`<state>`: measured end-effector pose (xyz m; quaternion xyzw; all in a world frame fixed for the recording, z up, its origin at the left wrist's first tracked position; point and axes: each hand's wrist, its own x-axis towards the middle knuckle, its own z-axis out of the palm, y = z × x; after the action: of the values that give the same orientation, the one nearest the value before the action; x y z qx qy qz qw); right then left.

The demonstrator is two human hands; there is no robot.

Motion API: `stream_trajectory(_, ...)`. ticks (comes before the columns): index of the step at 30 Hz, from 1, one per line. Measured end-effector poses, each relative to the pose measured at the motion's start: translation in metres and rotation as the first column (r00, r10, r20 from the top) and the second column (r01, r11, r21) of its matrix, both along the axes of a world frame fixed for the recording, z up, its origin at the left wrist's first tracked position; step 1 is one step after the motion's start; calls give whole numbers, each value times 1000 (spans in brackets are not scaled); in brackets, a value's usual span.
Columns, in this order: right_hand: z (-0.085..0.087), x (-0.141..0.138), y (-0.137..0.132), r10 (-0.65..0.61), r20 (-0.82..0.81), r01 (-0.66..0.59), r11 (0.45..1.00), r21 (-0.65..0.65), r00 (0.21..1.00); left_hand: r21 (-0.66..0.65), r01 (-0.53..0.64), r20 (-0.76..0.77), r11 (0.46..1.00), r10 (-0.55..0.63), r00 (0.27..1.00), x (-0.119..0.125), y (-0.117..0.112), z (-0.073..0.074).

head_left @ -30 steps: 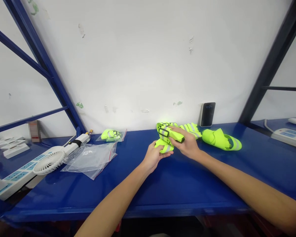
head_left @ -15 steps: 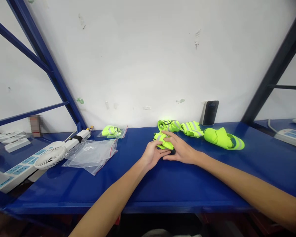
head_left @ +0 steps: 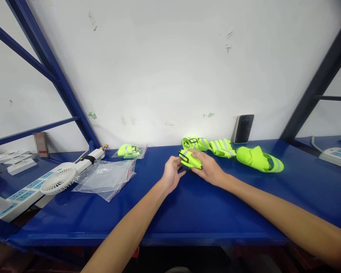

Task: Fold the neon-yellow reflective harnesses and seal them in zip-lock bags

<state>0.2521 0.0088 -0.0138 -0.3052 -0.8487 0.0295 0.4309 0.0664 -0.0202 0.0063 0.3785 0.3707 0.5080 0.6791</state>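
Note:
A neon-yellow reflective belt (head_left: 190, 159), rolled into a small bundle with a grey stripe and a dark buckle frame, is between my hands just above the blue table. My right hand (head_left: 208, 167) grips it from the right, fingers over the top. At its left end, my left hand (head_left: 171, 173) has curled fingertips against the buckle side, with the thumb lower down. Just behind lies another rolled reflective belt (head_left: 195, 143) with a buckle. To its right are a loosely folded striped one (head_left: 222, 148) and a larger loose roll (head_left: 258, 159).
Flat clear zip bags (head_left: 108, 178) lie to the left on the blue table (head_left: 187, 216). Behind them, a bagged yellow bundle (head_left: 128, 151) rests near the wall. A white fan (head_left: 59, 180) and power strip (head_left: 31, 189) line the left side. A dark-screened device (head_left: 243, 129) leans at the back.
The bundle has turned so its buckle and stripe show more. My left hand has shifted slightly left toward its end, and the hands have drawn apart.

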Motion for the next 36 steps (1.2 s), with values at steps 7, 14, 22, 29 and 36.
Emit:
stream_trajectory(7, 10, -8, -11, -259, -594, -137, 831, -539, 762, 478, -131, -181, 868, 244, 953, -15, 9, -2)
stream_trajectory(14, -3, -14, -10, -174, -639, -360, 704, -612, 749, 488, 157, -277, 858, -19, 961, -19, 5, -3)
stream_trajectory(22, 5, -10, -17, -98, -565, -330, 724, -605, 819, 541, 163, -320, 825, 23, 947, -15, 4, -9)
stream_trajectory(29, 6, -18, -16, -120, -515, -267, 743, -614, 849, 575, 69, -384, 815, 194, 903, -8, 4, -20)
stream_trajectory(36, 9, -8, -18, -77, -523, -314, 723, -615, 849, 644, 90, -408, 760, 242, 880, -6, 3, -10)
